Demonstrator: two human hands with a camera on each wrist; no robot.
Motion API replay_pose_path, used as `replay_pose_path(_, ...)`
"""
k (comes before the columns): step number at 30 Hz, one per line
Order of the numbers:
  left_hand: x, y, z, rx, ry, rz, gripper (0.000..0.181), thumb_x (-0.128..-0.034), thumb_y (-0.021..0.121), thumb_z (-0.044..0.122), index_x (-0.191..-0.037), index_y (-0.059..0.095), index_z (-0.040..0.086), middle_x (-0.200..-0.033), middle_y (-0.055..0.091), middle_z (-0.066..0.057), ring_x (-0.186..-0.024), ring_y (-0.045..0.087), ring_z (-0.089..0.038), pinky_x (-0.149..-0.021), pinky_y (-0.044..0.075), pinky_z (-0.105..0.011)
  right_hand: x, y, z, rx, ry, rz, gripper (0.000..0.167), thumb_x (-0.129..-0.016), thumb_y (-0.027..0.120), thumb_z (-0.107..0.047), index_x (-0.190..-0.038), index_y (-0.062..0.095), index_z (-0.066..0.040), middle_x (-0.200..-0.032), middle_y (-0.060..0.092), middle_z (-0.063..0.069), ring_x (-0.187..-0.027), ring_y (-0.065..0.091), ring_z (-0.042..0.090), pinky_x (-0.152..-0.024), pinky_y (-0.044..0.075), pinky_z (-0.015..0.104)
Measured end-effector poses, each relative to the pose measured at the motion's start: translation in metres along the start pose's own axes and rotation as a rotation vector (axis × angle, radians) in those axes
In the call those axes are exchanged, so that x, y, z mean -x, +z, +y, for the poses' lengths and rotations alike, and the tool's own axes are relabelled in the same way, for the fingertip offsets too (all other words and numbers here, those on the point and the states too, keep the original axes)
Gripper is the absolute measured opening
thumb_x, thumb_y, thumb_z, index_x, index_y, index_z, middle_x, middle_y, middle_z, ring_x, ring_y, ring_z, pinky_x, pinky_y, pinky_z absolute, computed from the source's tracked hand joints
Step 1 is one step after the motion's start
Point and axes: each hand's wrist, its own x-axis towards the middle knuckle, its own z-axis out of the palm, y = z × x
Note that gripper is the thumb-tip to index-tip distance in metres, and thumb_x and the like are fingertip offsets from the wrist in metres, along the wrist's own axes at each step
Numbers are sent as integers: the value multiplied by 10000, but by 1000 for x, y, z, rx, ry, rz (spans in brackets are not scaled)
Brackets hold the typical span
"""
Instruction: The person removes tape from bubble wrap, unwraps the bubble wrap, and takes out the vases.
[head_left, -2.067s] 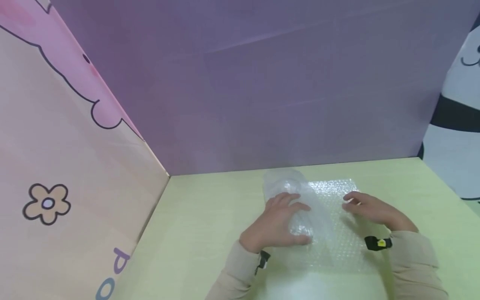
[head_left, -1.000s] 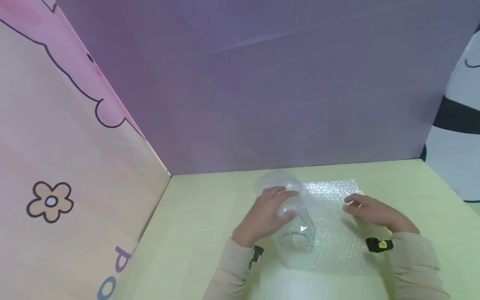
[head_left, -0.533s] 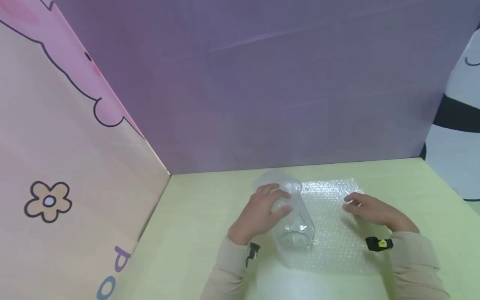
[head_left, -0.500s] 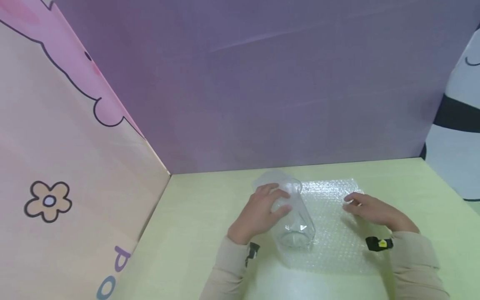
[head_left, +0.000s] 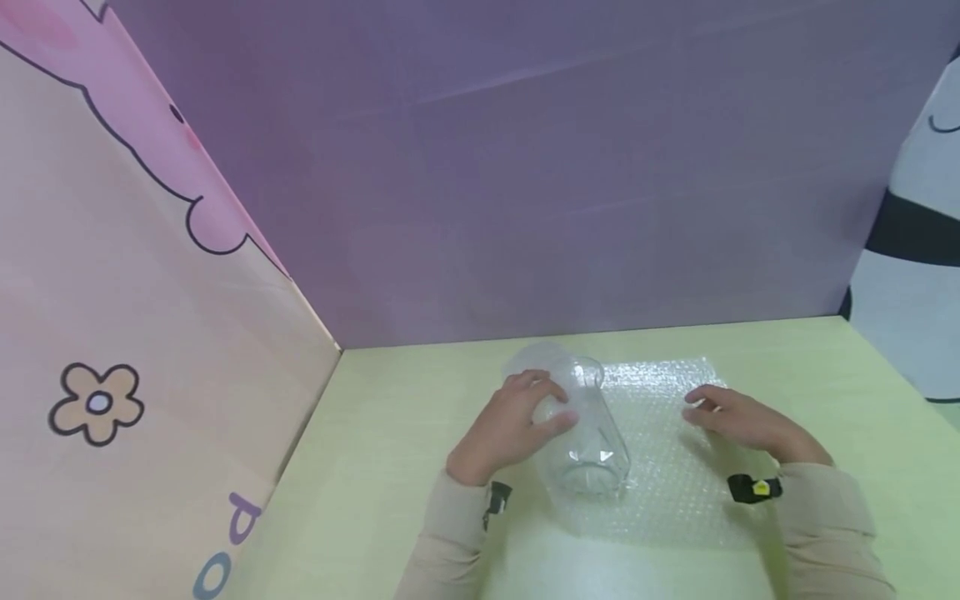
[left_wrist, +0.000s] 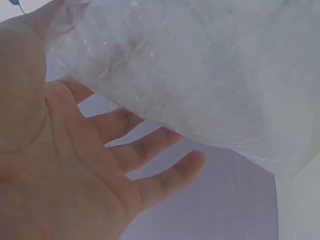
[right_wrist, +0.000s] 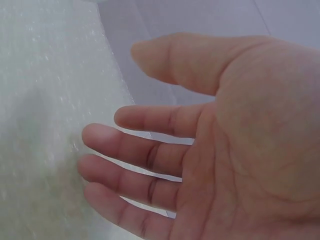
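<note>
In the head view a clear faceted glass vessel, shaped like a vase or jar, lies on its side with its round base towards me. It lies on a sheet of bubble wrap, and a loose flap of that wrap stands at its left. My left hand is at this flap, fingers apart; in the left wrist view the bubble wrap hides the thumb and index fingertips, while the other fingers are extended. Near the sheet's right edge my right hand holds nothing, its fingers loosely extended in the right wrist view.
The pale yellow-green table ends at a purple back panel. A printed side panel with a flower stands at the left, and a panda-patterned panel at the right.
The wrap that covered the glass vessel has been drawn back leftwards, uncovering the vessel. My left hand has moved left, slightly more in the last half second. The right hand has hardly moved.
</note>
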Motion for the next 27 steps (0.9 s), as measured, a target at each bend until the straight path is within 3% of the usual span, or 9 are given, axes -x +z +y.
replay_pose_path(8, 2, -3, -6, 12, -29, -32, 427, -968, 611, 577, -1186, 687, 218, -1538, 526, -73, -1454, 457, -284, -1169, 419, -530, -10, 14, -18, -53, -79, -15, 453, -1050, 551, -325, -1344, 543, 19, -1187, 674, 159, -1052, 648, 251, -842, 538, 375)
replay_pose_path(13, 3, -3, -9, 34, -22, -55, 432, -948, 648, 572, -1173, 688, 205, -1419, 615, -19, -1383, 514, -237, -1137, 464, -451, -16, 23, -30, -127, -98, -57, 452, -1050, 559, -316, -1351, 536, 21, -1149, 681, 140, -973, 665, 197, -820, 550, 343)
replay_pose_path(18, 3, -3, -11, 43, -32, -79, 421, -930, 686, 548, -1167, 681, 200, -1278, 663, 45, -1259, 578, -187, -1069, 504, -377, -22, 29, -41, -225, -105, -122, 502, -1065, 531, -338, -1417, 469, 15, -1099, 692, 143, -939, 674, 221, -821, 574, 352)
replay_pose_path(27, 4, -2, -11, 34, -41, -128, 410, -931, 690, 514, -1183, 659, 193, -1259, 680, 33, -1251, 606, -244, -1042, 515, -365, -23, 39, -55, -359, -124, -250, 600, -1089, 470, -355, -1548, 294, -12, -1138, 689, 153, -987, 683, 277, -819, 609, 416)
